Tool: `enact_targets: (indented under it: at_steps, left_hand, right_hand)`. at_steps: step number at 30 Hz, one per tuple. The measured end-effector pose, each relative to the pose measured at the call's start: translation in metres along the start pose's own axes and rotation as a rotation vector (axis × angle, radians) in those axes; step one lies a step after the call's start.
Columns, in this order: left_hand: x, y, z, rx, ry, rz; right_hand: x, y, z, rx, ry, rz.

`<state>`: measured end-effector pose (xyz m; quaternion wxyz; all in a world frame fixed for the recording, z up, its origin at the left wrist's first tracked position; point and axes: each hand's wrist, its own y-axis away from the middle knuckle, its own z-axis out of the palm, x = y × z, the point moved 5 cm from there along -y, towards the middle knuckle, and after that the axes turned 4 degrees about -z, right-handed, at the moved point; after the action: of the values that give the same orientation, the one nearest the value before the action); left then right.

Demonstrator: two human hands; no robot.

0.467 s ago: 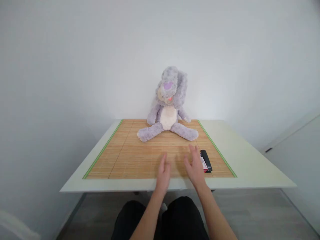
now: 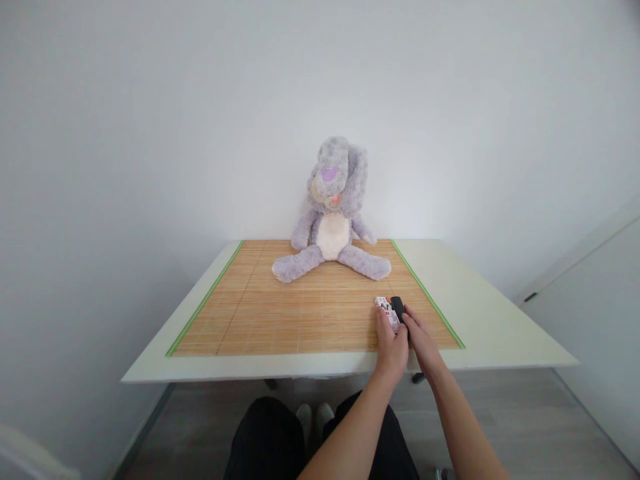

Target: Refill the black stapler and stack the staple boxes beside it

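A small white and red card pack (image 2: 385,307) and a black oblong device (image 2: 397,306) lie side by side on the right part of the bamboo mat (image 2: 300,313). My left hand (image 2: 391,348) reaches across to the pack, thumb on its left side and fingers curled over its near end. Beside it, my right hand (image 2: 423,343) has its fingers closed on the near end of the black device. The two hands touch each other.
A grey plush rabbit (image 2: 333,220) sits at the back of the mat against the white wall. The mat lies on a pale table (image 2: 500,313) with a bare strip either side. My legs are under the near edge.
Both hands moved right from the mat's middle and closed on the pack and the black device. Those two things now lie slightly farther from the table's near edge.
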<state>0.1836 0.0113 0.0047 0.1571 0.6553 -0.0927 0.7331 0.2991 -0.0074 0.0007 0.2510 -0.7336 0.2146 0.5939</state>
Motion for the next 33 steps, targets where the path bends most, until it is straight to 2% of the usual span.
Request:
enact_targets:
  at_steps: [4, 12, 14, 16, 20, 24, 27, 30, 33]
  left_hand:
    - [-0.001, 0.002, -0.037, 0.170, -0.132, 0.034]
    - [0.013, 0.015, -0.148, 0.306, -0.195, 0.067]
    - [0.019, 0.017, -0.166, 0.315, -0.204, 0.086]
    - [0.024, 0.018, -0.175, 0.316, -0.214, 0.107]
    - [0.029, 0.022, -0.175, 0.312, -0.233, 0.159]
    - [0.033, 0.032, -0.168, 0.343, -0.318, 0.250]
    - [0.038, 0.042, -0.167, 0.423, -0.507, 0.312]
    - [0.042, 0.049, -0.172, 0.542, -0.712, 0.285]
    - [0.044, 0.055, -0.179, 0.597, -0.831, 0.255]
  right_hand:
    - [-0.005, 0.014, 0.035, -0.088, 0.017, -0.035]
    - [-0.020, 0.052, 0.132, -0.289, 0.023, -0.119]
    - [-0.025, 0.057, 0.147, -0.310, 0.016, -0.148]
    - [-0.030, 0.059, 0.155, -0.306, 0.011, -0.176]
    - [-0.033, 0.055, 0.155, -0.238, 0.019, -0.207]
    - [-0.029, 0.043, 0.140, -0.166, 0.034, -0.219]
    - [-0.025, 0.030, 0.120, -0.106, 0.047, -0.227]
    - [-0.023, 0.021, 0.100, -0.055, 0.058, -0.240]
    - [-0.023, 0.020, 0.089, -0.031, 0.063, -0.286]
